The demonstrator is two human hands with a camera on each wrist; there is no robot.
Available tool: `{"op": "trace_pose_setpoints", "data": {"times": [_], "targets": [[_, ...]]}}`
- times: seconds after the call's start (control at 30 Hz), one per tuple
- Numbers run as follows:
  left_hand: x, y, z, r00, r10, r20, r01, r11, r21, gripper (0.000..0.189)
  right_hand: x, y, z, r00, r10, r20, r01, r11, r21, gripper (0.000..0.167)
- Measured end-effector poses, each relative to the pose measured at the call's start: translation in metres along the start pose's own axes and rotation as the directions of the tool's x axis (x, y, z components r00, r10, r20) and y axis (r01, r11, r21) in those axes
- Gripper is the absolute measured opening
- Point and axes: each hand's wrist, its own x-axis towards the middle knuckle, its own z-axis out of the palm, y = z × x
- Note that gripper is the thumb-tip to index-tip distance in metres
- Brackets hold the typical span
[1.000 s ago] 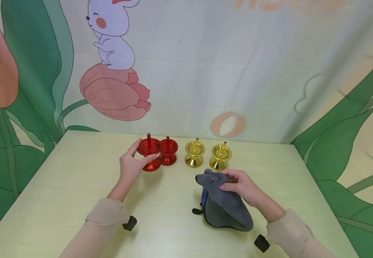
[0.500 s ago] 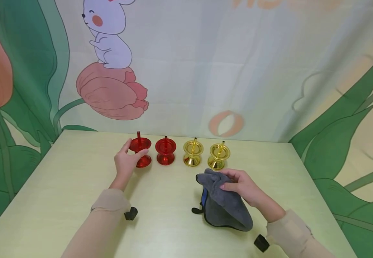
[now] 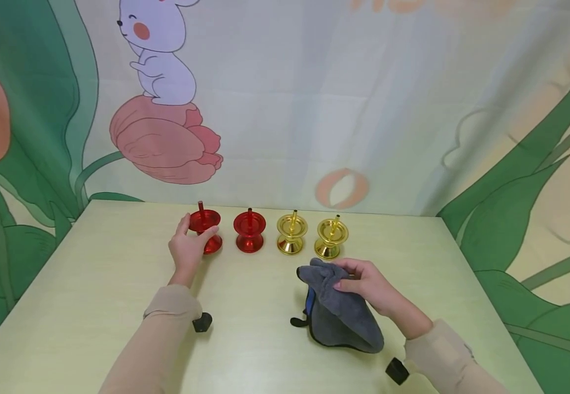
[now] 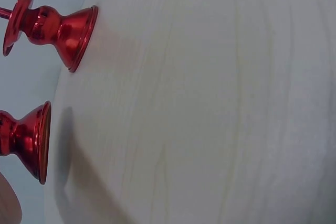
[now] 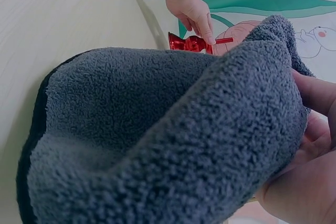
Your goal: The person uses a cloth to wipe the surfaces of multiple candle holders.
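My left hand (image 3: 186,251) grips a shiny red candle holder (image 3: 203,220) by its narrow middle, thumb on the near side. Its flared base (image 4: 34,142) shows at the left edge of the left wrist view, with a shadow beside it. A matching red candle holder (image 3: 249,243) stands just to the right. Two gold candle holders (image 3: 291,244) continue the row. In my right hand (image 3: 369,284) a grey plush cloth (image 3: 341,314) with dark edging is pinched at its top and hangs in folds. A blue patch and a black loop show on its left side.
Everything is on a pale wood-grain table (image 3: 245,339). Behind its far edge hangs a curtain (image 3: 275,137) printed with a rabbit, tulips and leaves. A small black block sits at each wrist.
The left hand has moved the red candle holder leftward, away from the other red one, so a gap now separates them. The right hand and cloth have stayed nearly still.
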Motion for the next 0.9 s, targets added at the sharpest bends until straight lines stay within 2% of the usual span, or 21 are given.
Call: {"op": "trace_pose_setpoints", "data": {"times": [0.37, 0.6, 0.73, 0.8, 0.9], "targets": [[0.003, -0.01, 0.001, 1.0, -0.01, -0.002, 0.01, 1.0, 0.029, 0.086, 0.001, 0.001, 0.0, 1.0, -0.008, 0.014, 0.007, 1.0, 0.024, 0.045], [0.003, -0.011, -0.001, 0.998, 0.04, 0.05, -0.046, 0.992, 0.12, 0.083, -0.001, 0.0, 0.0, 1.0, -0.004, 0.013, 0.003, 1.0, 0.027, 0.046], [0.001, -0.012, -0.002, 0.995, 0.038, 0.091, -0.055, 0.981, 0.188, 0.085, -0.002, 0.0, -0.001, 1.0, -0.005, 0.013, 0.004, 1.0, 0.027, 0.046], [0.0, -0.011, -0.002, 0.994, 0.051, 0.093, -0.069, 0.977, 0.201, 0.086, -0.002, 0.001, -0.001, 1.0, -0.006, 0.013, 0.006, 1.0, 0.027, 0.046], [-0.003, -0.004, -0.001, 0.993, 0.108, 0.052, -0.116, 0.975, 0.19, 0.087, -0.003, 0.001, -0.002, 1.0, -0.006, 0.011, 0.006, 1.0, 0.023, 0.045]]}}
